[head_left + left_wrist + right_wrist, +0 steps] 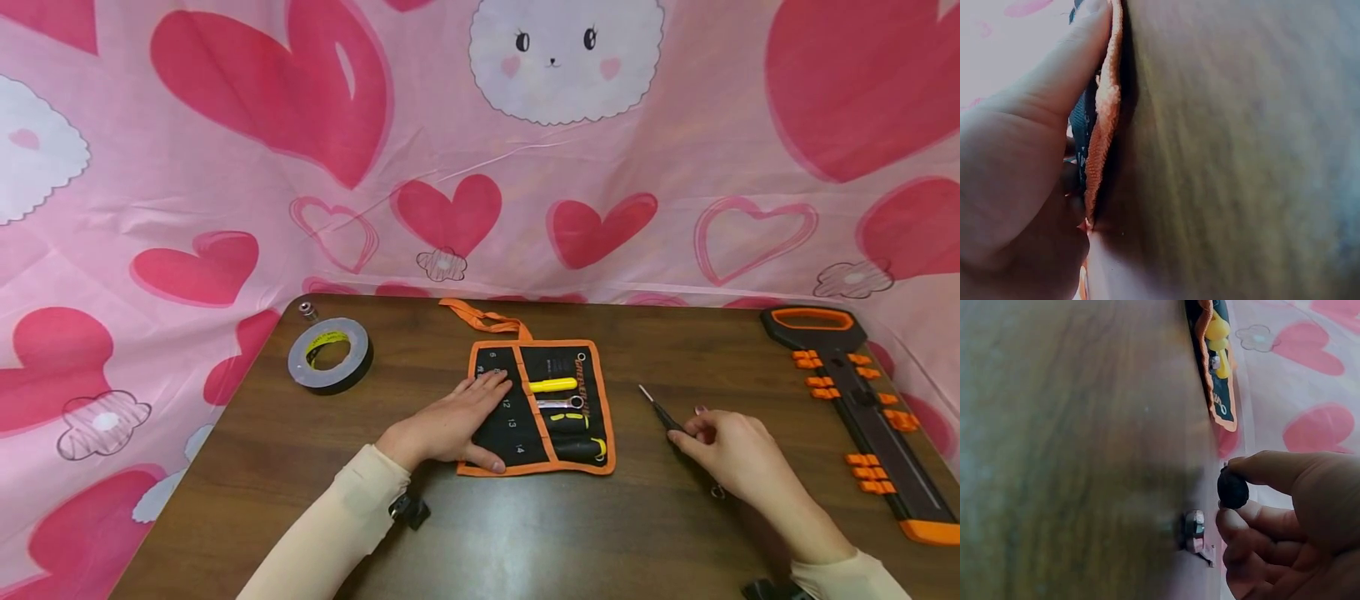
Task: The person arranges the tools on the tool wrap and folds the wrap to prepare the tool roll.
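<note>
My left hand (pixel 450 421) lies flat with fingers spread on the left half of a black tool pouch (pixel 528 433) with orange trim and printed numbers. The right half's pockets hold a yellow handle (pixel 553 385), a ring-ended wrench (pixel 574 402), a small yellow-and-black tool (pixel 567 420) and a black-and-yellow handle (pixel 579 450). To the pouch's right, my right hand (pixel 738 458) pinches a slim screwdriver (pixel 663 415) by its black handle, metal tip pointing up-left. In the right wrist view, the handle's rounded end (pixel 1233 489) sits between thumb and fingers.
A shiny metal piece (pixel 1194 531) lies on the table near my right hand. At the back left are a tape roll (pixel 351 333) and a small metal socket (pixel 307 310). A black rack with orange clips (pixel 873 408) lies along the right edge. An orange strap (pixel 487 319) trails behind the pouch.
</note>
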{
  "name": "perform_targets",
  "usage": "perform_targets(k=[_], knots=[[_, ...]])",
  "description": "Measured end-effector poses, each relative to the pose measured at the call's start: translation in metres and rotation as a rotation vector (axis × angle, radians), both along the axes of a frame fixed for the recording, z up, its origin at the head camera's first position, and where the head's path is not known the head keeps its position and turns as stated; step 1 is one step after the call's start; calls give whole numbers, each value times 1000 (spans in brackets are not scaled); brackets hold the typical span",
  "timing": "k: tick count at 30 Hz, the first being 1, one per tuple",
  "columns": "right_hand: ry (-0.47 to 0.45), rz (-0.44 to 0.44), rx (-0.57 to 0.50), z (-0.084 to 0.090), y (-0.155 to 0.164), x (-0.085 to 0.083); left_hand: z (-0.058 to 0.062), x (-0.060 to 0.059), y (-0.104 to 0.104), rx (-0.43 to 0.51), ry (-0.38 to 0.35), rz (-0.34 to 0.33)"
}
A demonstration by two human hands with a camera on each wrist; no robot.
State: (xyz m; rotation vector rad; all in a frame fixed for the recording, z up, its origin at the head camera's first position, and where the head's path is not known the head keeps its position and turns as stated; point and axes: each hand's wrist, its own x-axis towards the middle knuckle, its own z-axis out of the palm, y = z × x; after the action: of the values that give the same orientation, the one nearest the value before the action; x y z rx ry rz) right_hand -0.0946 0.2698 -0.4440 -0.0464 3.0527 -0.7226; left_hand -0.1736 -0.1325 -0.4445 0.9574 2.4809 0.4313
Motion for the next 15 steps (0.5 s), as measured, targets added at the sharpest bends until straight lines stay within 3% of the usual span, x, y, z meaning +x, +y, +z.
perform_targets(k=[7, 15], knots=[[10, -5, -34, 5, -3, -4, 2, -5, 3, 41, -19, 20], [43, 49, -66, 9, -11, -12, 2, -17, 7, 38, -66, 22]])
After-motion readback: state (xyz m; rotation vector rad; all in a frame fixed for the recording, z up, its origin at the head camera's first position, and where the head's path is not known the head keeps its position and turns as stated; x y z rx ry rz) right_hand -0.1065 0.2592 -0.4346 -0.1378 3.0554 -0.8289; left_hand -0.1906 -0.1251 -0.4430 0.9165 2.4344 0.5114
